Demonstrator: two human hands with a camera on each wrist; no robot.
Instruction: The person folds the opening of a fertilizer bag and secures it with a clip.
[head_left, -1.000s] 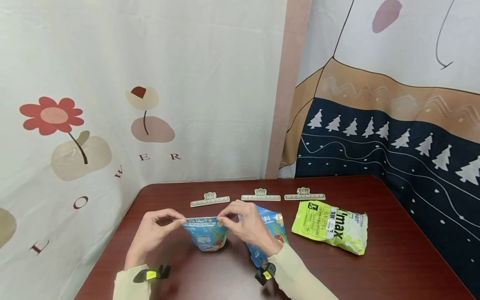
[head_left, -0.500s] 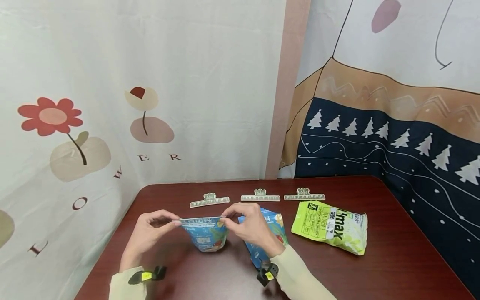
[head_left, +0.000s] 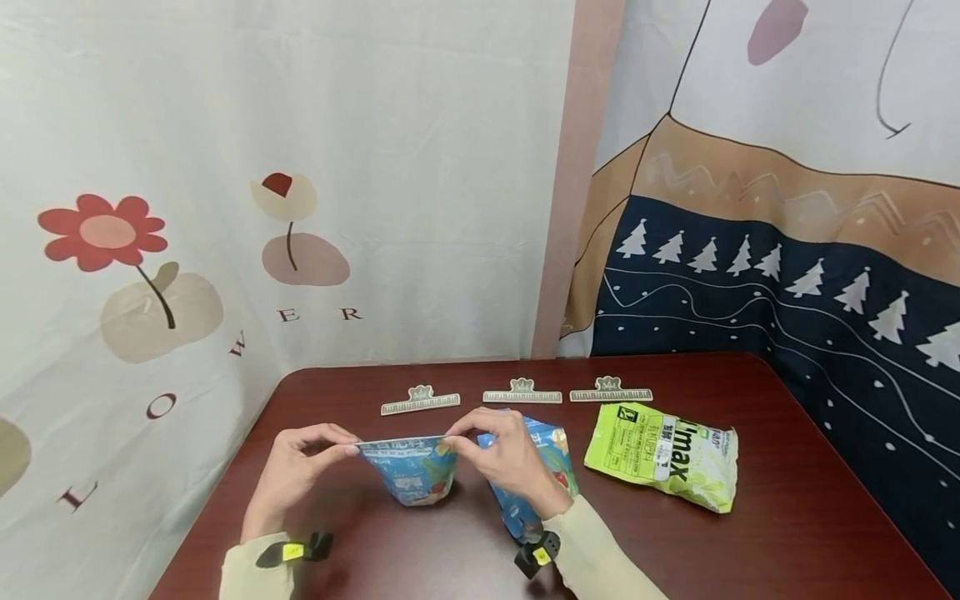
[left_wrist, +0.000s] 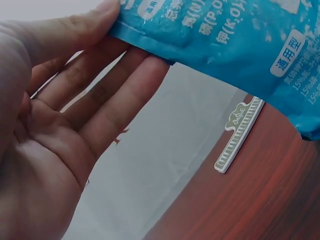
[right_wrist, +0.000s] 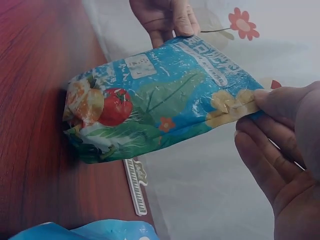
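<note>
A blue fertilizer bag (head_left: pixel 411 479) printed with vegetables stands on the table, its flat top edge stretched between both hands. My left hand (head_left: pixel 285 473) pinches the left top corner between thumb and fingers; the left wrist view shows the back print of the bag (left_wrist: pixel 220 55). At the opposite corner, my right hand (head_left: pixel 508 460) pinches with thumb and forefinger. From the right wrist, the front of the bag (right_wrist: pixel 165 105) shows a tomato and leaves. Partly hidden behind my right hand lies a second blue bag (head_left: pixel 553 450).
Three ruler-marked clips, left (head_left: pixel 420 402), middle (head_left: pixel 522 393) and right (head_left: pixel 611 392), lie along the back of the dark red table (head_left: pixel 795 500). A green-yellow bag (head_left: pixel 663 457) lies on the right. A printed cloth (head_left: pixel 435 167) hangs behind the table.
My left hand has shifted left and my right hand slightly right, so the bag's top edge is drawn wider. The clips and the other bags stay in place.
</note>
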